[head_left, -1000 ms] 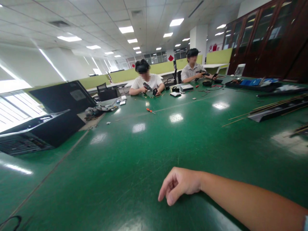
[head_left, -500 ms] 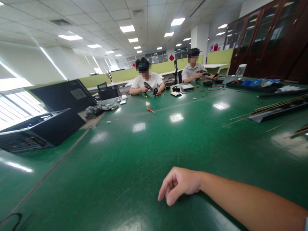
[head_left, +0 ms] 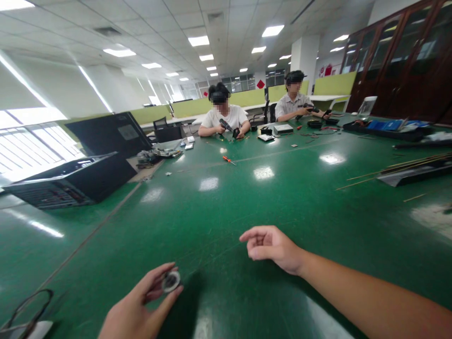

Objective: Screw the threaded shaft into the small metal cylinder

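My left hand is at the bottom of the view, pinching a small round metal ring-like part between thumb and fingertips just above the green table. My right hand hovers a little above the table to the right of that part, fingers loosely curled and apart, holding nothing. A short gap separates the two hands.
Black computer cases stand at the left. An orange-handled screwdriver lies mid-table. Thin rods and a dark panel lie at the right. Two people work with tools at the far side. A black cable curls at bottom left.
My left hand has come into view holding the small round part. My right hand has lifted off the table and turned, fingers opening. The camera tilted down and shifted slightly.
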{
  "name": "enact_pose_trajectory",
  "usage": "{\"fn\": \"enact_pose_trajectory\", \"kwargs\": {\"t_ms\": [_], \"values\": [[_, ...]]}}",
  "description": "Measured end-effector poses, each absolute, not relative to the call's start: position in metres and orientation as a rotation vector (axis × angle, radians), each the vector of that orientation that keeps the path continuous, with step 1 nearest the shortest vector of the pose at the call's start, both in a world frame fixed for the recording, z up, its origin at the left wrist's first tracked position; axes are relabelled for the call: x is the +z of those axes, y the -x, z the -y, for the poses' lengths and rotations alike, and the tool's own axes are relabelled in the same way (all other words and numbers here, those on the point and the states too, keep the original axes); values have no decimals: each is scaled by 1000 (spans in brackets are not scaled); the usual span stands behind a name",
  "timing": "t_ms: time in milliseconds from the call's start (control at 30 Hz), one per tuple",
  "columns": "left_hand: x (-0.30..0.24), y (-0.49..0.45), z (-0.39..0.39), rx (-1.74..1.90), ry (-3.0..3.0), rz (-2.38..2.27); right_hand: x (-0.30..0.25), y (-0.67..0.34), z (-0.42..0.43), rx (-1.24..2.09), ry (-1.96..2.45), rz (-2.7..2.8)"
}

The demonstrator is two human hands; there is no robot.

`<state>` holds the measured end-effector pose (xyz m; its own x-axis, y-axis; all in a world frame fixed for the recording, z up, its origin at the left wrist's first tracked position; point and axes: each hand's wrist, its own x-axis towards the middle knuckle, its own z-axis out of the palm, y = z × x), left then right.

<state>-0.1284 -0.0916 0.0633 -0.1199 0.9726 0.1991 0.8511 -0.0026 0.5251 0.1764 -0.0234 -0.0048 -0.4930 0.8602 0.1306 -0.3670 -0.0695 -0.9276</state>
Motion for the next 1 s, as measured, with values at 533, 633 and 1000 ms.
{"fn": "enact_pose_trajectory", "kwargs": {"t_ms": [533, 633, 1000], "values": [[5, 38, 14, 905, -2047, -1194, -9, -176, 28, 839, 1215, 1858], [4, 37, 14, 938, -2012, -1190, -8, -176, 31, 859, 1290, 1894], [3, 34, 15, 1010, -2030, -1094, -4, -178, 29, 915, 1290, 1912]]}}
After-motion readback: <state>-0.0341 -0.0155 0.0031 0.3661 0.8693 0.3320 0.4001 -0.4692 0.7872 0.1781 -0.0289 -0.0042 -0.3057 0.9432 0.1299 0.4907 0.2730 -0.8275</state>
